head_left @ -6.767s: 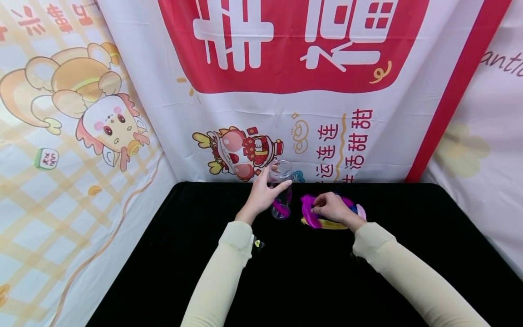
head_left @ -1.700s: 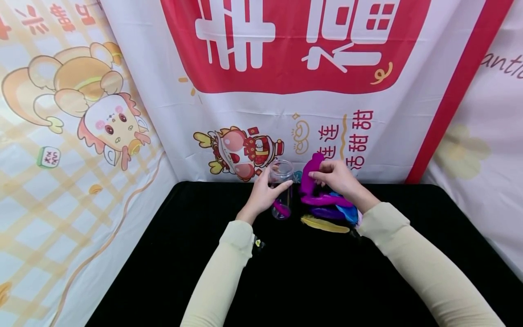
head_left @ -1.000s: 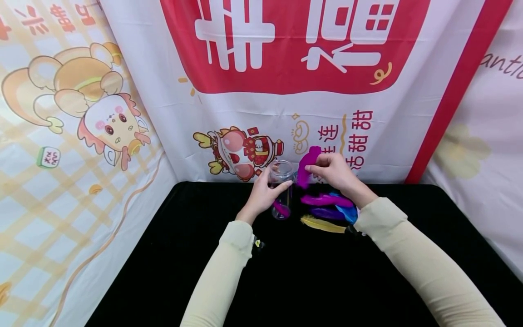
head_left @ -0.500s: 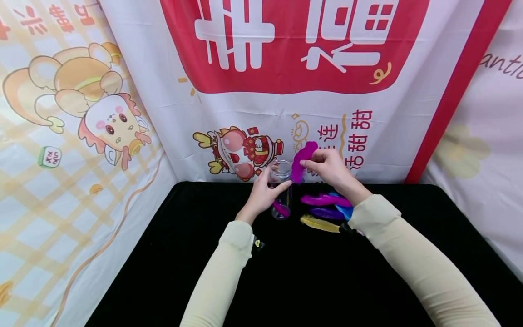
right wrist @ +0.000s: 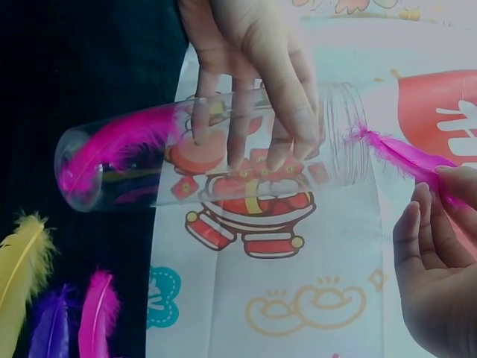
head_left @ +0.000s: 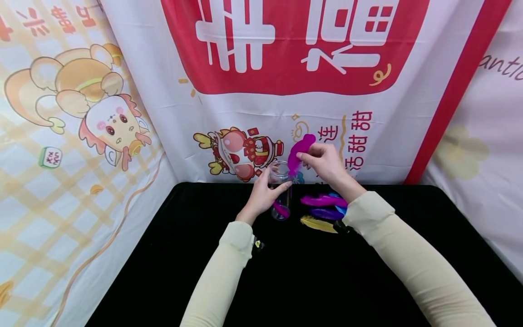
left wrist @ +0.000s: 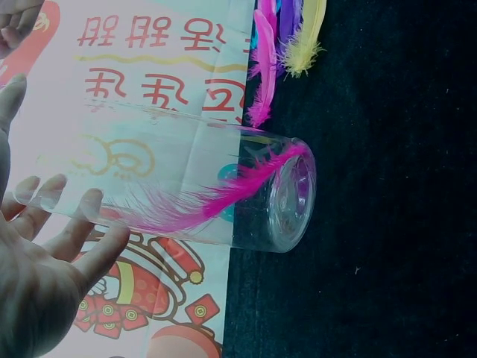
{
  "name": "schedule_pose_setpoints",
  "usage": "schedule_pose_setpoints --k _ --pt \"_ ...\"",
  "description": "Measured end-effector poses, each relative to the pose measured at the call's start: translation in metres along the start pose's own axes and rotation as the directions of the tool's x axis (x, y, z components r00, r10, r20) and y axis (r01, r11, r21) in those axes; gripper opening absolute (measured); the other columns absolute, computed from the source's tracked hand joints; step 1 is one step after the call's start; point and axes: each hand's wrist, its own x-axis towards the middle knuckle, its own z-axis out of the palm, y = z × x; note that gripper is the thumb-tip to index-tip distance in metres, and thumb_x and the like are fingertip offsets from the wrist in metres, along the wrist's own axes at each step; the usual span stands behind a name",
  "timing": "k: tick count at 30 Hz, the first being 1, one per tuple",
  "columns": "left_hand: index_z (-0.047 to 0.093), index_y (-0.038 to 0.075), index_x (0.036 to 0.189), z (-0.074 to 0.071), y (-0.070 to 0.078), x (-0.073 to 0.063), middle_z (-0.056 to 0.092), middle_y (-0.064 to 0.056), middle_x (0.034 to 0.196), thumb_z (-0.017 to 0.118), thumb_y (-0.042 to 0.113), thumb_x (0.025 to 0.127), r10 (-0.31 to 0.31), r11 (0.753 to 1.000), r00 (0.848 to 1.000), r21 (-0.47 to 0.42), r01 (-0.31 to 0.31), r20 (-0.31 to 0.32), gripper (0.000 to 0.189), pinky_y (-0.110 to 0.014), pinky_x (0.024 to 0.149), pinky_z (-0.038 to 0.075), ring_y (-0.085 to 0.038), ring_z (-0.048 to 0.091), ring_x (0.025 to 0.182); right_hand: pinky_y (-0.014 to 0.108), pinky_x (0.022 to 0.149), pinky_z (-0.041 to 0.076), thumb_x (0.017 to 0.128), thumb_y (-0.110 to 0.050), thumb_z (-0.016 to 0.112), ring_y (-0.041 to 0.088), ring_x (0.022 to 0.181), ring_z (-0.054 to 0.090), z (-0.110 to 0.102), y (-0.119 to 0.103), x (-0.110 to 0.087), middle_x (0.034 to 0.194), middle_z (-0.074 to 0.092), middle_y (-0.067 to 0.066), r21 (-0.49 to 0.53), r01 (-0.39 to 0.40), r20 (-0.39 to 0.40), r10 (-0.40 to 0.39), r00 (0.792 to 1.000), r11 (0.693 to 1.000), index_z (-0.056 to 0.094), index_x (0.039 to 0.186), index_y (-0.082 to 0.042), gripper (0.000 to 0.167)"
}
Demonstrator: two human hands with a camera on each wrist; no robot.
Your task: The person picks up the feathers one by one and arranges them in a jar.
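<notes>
Inside jar: pink feather | left hand grips jar | right hand pinches another feather

The mouth of the clear, cylindrical jar lets you in from above, past the magenta feather at its rim. Your left hand blocks its left flank, the white-and-red fabric banner bars the back, and yellow, purple and magenta feathers crowd the right. In front, the black cloth-covered worktop leaves you passage.
</notes>
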Motion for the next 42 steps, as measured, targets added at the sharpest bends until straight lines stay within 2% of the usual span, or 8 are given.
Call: schedule_pose_setpoints --k 5,12,21,27,35,42 --pt "0.033 0.033 0.158 0.0 0.001 0.0 0.047 0.001 0.15 0.073 0.051 0.093 0.001 1.0 1.0 0.0 -0.001 -0.001 0.079 -0.048 0.101 0.052 -0.021 0.056 0.127 0.035 0.073 0.052 0.097 -0.034 0.074 0.031 0.083 0.064 0.003 -0.003 0.003 0.085 0.071 0.009 0.028 0.0 0.003 0.0 1.0 1.0 0.075 0.094 -0.004 0.03" --pt "0.03 0.03 0.16 0.001 0.0 -0.001 0.044 -0.003 0.153 0.073 0.056 0.091 0.003 0.999 1.0 0.044 -0.002 -0.018 0.086 -0.044 0.104 0.051 -0.021 0.05 0.135 0.033 0.071 0.055 0.096 -0.025 0.075 0.028 0.079 0.066 0.013 -0.009 0.007 0.087 0.074 0.012 0.058 0.068 -0.012 -0.067 0.998 0.996 0.076 0.097 -0.002 0.023" --pt "0.031 0.025 0.16 0.0 -0.001 0.0 0.045 -0.004 0.153 0.074 0.053 0.091 0.019 1.0 1.0 0.014 -0.019 -0.016 0.086 -0.045 0.106 0.049 -0.022 0.051 0.135 0.029 0.063 0.049 0.095 -0.019 0.075 0.021 0.07 0.06 0.025 -0.004 0.011 0.078 0.069 0.012 -0.029 0.103 -0.002 -0.103 0.995 0.994 0.072 0.083 0.001 0.024" --pt "0.03 0.028 0.161 0.001 -0.001 0.0 0.045 -0.002 0.152 0.074 0.052 0.092 0.014 1.0 1.0 0.013 -0.014 -0.005 0.085 -0.043 0.106 0.049 -0.02 0.054 0.131 0.029 0.063 0.045 0.095 -0.02 0.075 0.02 0.07 0.056 0.029 0.001 0.012 0.078 0.069 0.01 -0.114 0.086 0.019 -0.084 0.996 0.99 0.072 0.082 -0.002 0.023" --pt "0.033 0.033 0.158 0.001 -0.001 0.0 0.047 -0.001 0.151 0.074 0.051 0.092 0.023 1.0 1.0 0.001 -0.023 -0.008 0.08 -0.042 0.103 0.052 -0.02 0.053 0.132 0.029 0.06 0.043 0.095 -0.019 0.076 0.02 0.068 0.054 0.031 0.006 0.013 0.076 0.068 0.008 -0.153 0.102 0.028 -0.099 0.995 0.983 0.073 0.082 -0.003 0.021" --pt "0.035 0.027 0.158 0.001 -0.001 -0.001 0.048 -0.003 0.149 0.074 0.051 0.092 0.018 1.0 1.0 0.001 -0.018 -0.009 0.081 -0.043 0.103 0.051 -0.021 0.055 0.131 0.027 0.057 0.041 0.094 -0.019 0.076 0.018 0.063 0.05 0.032 0.007 0.011 0.071 0.064 0.005 -0.186 0.12 0.038 -0.115 0.993 0.975 0.07 0.079 -0.004 0.022"
